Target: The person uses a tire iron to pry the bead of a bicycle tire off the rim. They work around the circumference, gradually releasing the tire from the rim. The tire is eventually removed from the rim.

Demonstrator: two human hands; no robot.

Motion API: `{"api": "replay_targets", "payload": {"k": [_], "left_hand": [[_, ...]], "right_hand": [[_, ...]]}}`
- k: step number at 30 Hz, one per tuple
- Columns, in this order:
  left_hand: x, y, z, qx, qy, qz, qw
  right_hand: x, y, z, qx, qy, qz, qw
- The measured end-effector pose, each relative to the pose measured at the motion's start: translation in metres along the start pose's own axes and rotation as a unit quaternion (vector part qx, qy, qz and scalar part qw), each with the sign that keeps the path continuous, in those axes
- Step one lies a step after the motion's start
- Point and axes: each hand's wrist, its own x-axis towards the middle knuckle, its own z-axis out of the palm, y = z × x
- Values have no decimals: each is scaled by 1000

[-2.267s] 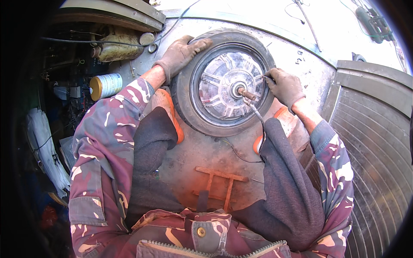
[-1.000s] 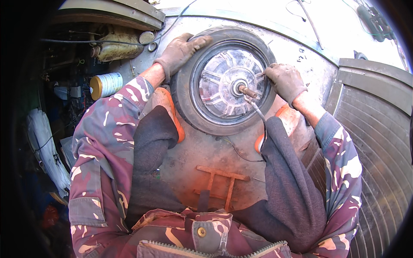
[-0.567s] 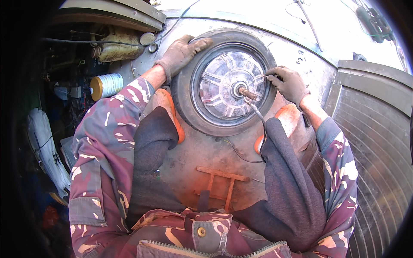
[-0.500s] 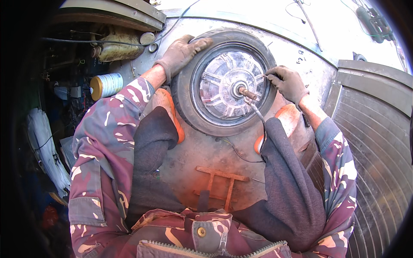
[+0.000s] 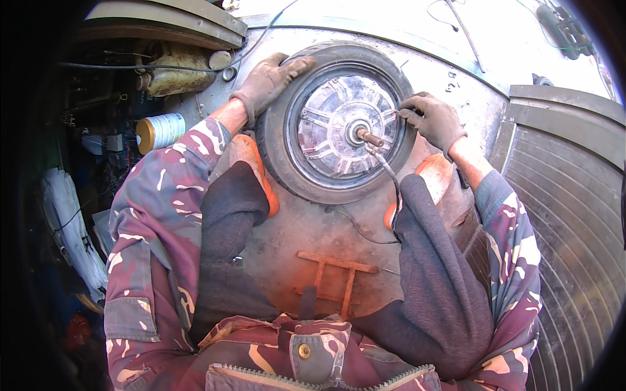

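Wheel point(image 5: 339, 124), lying flat on the floor between both hands, is being steadied: the left hand point(image 5: 267, 81) is being laid, fingers curled, over the tyre's far rim, while the right hand point(image 5: 433, 120) is being pinched on the near-side rim. A cable point(image 5: 391, 182) is trailing from the axle point(image 5: 368, 137); if the wheel is rolled, it could likely be snagged or pinched.
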Motion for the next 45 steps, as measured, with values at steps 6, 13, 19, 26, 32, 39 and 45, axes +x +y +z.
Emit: {"api": "replay_targets", "payload": {"k": [6,13,19,26,32,39,45], "left_hand": [[-5,3,-4,88,43,120,988],[-3,-3,1,67,67,136,986],[-5,-3,4,108,76,128,983],[-6,1,2,77,63,98,990],[-7,4,2,60,57,81,993],[-11,2,4,49,61,75,994],[-12,2,4,54,52,68,995]], "right_hand": [[0,1,-3,-146,12,-14,989],[-18,-14,36,1,-3,211,977],[-13,-18,24,72,-50,296,951],[-6,-24,20,17,-93,277,956],[0,-41,28,339,-94,414,839],[3,-43,17,258,-133,354,889],[7,-46,16,369,-133,422,817]]}}
